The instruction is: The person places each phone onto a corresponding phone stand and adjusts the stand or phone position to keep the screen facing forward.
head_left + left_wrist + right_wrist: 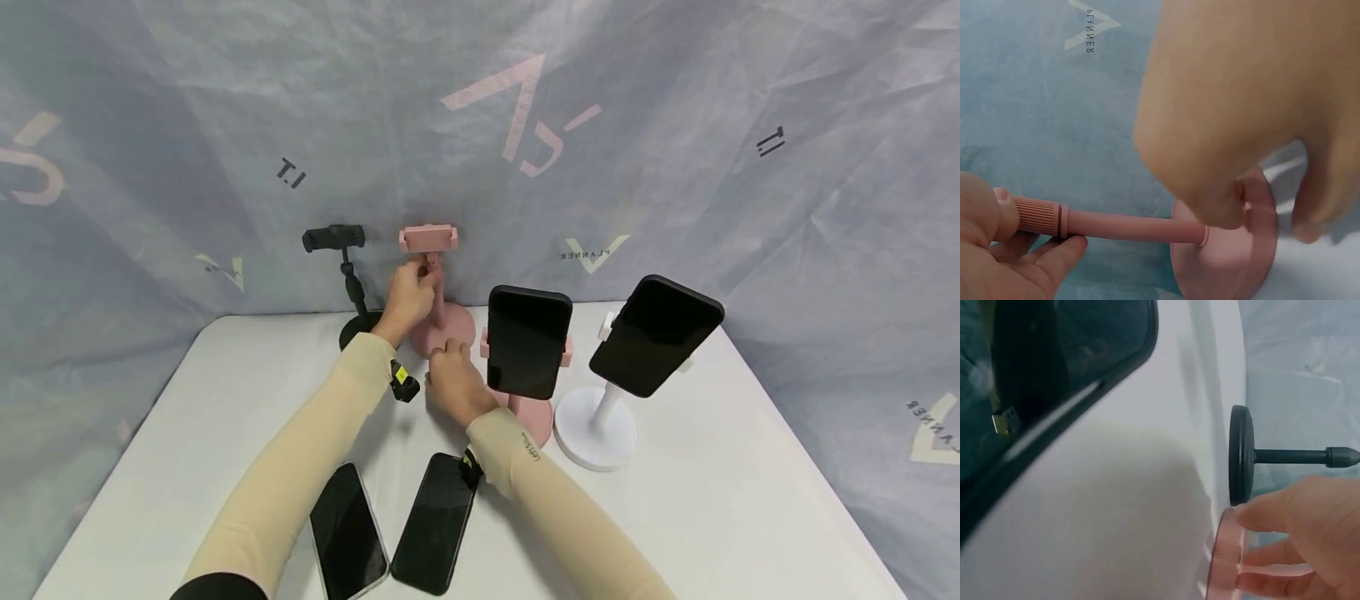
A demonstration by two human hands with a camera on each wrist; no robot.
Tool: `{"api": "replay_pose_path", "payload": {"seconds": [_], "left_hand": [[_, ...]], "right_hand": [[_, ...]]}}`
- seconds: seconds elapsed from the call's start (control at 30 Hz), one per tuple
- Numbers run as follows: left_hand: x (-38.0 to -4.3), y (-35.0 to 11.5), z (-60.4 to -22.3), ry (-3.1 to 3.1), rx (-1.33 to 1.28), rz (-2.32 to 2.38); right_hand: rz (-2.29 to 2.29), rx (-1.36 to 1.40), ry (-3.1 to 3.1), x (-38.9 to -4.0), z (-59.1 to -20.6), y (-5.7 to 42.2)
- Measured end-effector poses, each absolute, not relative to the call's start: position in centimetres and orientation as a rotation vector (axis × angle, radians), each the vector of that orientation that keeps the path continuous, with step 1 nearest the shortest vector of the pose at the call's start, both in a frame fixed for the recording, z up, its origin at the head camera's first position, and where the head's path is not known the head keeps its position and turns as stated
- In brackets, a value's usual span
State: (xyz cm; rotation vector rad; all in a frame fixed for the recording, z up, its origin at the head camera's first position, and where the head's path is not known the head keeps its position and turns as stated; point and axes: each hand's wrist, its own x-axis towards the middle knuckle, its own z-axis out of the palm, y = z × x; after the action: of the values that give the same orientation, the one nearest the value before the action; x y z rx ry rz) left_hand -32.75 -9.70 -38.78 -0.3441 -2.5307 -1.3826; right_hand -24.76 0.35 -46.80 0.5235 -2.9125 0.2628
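A pink phone stand (455, 323) with a bare clamp on top stands near the back of the table. My left hand (407, 302) grips its upper stem just below the clamp; in the left wrist view those fingers wrap the ribbed collar (1038, 215). Low at the front, my right hand (456, 383) pinches the rim of the round base, its curled fingers reaching over the top in the right wrist view. A black phone stand (354, 287), also bare, is just left of the pink one, its base (1242, 456) right beside the pink base.
A second pink stand (534, 417) holds a black phone (528, 342) upright, close to my right forearm. Right of it a white stand (597, 429) carries another, tilted phone (657, 335). Two phones lie near the front, one silver-edged (348, 533), one black (437, 525). A grey curtain hangs behind.
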Motion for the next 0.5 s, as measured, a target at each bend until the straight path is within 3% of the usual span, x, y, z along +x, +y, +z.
{"api": "replay_pose_path", "payload": {"seconds": [0.3, 0.5], "left_hand": [[-30.6, -10.2, -38.7, -2.545, -0.388, -1.326], [-29.3, -10.7, -38.6, -2.536, -0.415, -1.283]], "right_hand": [[-0.057, 0.684, -2.797, -23.8, -46.2, 0.8], [-0.007, 0.758, -2.754, -23.3, -46.4, 1.2]]}}
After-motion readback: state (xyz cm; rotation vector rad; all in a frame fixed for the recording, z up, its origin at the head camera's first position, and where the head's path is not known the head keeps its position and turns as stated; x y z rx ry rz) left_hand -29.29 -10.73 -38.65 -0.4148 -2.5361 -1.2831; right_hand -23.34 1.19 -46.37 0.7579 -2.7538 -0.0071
